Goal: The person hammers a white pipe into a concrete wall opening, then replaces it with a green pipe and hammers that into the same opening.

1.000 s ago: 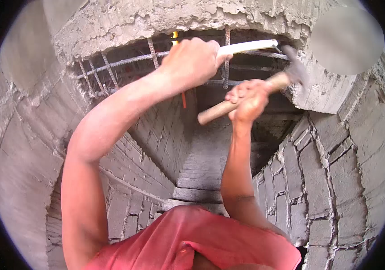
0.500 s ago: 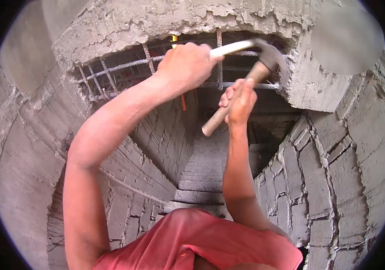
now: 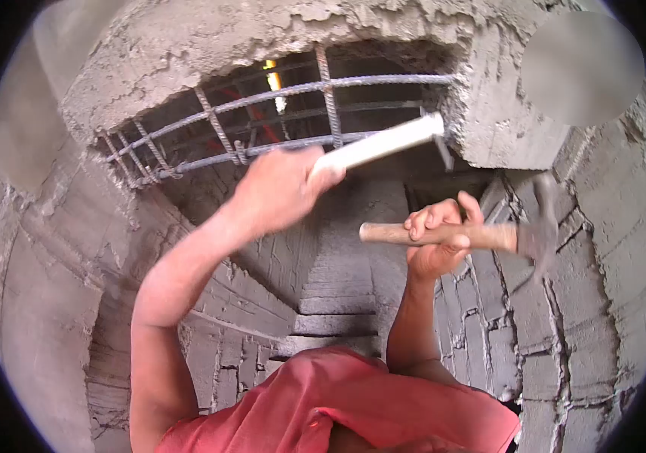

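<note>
My left hand [image 3: 281, 189] grips a pale chisel [image 3: 383, 142] whose tip points at the broken edge of the concrete slab [image 3: 489, 128] overhead. My right hand [image 3: 440, 238] holds a wooden-handled hammer [image 3: 481, 235] level, its dark metal head at the right, blurred, below and to the right of the chisel tip. A grid of bare steel rebar [image 3: 278, 113] spans the hole in the slab just above my left hand.
Grey block walls [image 3: 564, 332] with rough mortar joints close in on both sides. A narrow shaft or stairway [image 3: 338, 287] drops away between my arms. My red shirt [image 3: 338, 408] fills the bottom of the view.
The hammer has swung down and to the right, away from the chisel's end, and now lies level. The chisel and my left hand have dropped lower, and the view has tilted.
</note>
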`<state>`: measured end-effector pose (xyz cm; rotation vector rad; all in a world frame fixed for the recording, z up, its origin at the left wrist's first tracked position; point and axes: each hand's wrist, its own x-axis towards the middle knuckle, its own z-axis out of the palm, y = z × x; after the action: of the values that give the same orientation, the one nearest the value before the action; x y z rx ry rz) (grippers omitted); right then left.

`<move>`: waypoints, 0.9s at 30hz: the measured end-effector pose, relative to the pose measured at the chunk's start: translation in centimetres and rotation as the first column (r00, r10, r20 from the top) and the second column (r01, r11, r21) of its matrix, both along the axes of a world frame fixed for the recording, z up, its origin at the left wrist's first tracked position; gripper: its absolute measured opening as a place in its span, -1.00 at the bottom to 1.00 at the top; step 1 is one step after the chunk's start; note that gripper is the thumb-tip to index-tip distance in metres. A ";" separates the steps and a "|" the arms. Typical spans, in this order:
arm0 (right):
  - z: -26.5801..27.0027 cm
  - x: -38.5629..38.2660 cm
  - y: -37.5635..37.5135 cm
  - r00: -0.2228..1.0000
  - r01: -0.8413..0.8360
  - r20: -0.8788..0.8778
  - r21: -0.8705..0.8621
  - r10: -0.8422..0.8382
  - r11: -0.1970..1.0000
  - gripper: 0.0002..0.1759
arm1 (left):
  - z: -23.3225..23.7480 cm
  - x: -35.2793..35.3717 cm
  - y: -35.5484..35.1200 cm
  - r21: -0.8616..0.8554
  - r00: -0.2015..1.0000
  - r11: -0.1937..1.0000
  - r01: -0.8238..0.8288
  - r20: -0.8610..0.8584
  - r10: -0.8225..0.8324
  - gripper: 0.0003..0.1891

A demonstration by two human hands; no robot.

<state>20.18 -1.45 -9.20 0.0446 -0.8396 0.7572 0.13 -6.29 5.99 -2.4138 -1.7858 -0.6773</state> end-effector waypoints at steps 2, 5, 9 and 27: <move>0.4 1.3 -0.6 0.998 -0.035 0.049 -0.019 0.036 0.999 -0.06 | -3.5 0.6 -1.2 -0.099 0.999 0.994 0.042 -0.010 -0.044 -0.56; 0.1 2.6 -1.4 0.974 -0.170 0.134 -0.115 0.184 0.979 0.07 | -7.2 1.6 -2.7 -0.195 0.987 0.970 0.142 0.096 -0.125 -0.55; -0.2 3.1 -2.4 0.952 -0.227 0.192 -0.081 0.238 0.971 -0.05 | -9.1 1.2 -2.9 -0.251 0.959 0.940 0.230 0.224 -0.175 -0.57; 1.6 2.2 -3.1 0.987 0.066 0.152 -0.095 -0.051 0.993 -0.29 | -6.4 2.6 3.3 0.346 0.933 0.930 0.123 0.279 -0.228 -0.64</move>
<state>22.35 -4.52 -7.60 -0.1269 -0.9397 0.7529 2.78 -3.00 -0.43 -2.3555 -1.4040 -1.3301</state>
